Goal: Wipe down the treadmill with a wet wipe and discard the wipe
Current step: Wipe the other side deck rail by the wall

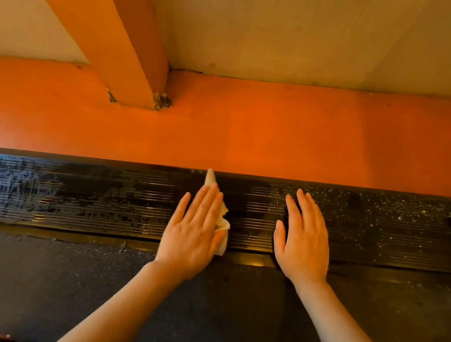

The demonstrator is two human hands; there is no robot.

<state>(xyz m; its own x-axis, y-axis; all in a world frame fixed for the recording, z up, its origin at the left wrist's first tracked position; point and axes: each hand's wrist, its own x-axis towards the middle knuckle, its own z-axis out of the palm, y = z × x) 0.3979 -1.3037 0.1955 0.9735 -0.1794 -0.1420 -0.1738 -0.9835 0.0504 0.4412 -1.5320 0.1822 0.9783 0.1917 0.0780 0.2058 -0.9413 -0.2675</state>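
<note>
1. At the far left, the ribbed black side rail (38, 188) of the treadmill is running across the view, and here it is showing wet, smeared streaks. An orange frame bar (253, 134) is lying just beyond it, and the dark belt (23, 280) just in front.
2. Near the middle, the left hand (193, 233) is lying flat on the rail, its fingers (207, 200) stretched straight and close together, pressing the wet wipe (223, 223) down rather than gripping it.
3. The wipe is a thin, pale, crumpled sheet, poking out past the fingertips and along the thumb side. It is looking soft, limp and very light, likely to bunch or slip on the ridges, so a flat palm over its middle seems the best hold.
4. To the right, the right hand (303, 242) is resting open on the rail with straight fingers, holding nothing, apparently bracing.
5. Further right, the rail is looking speckled with pale dust, so that stretch is probably waiting to be wiped.
</note>
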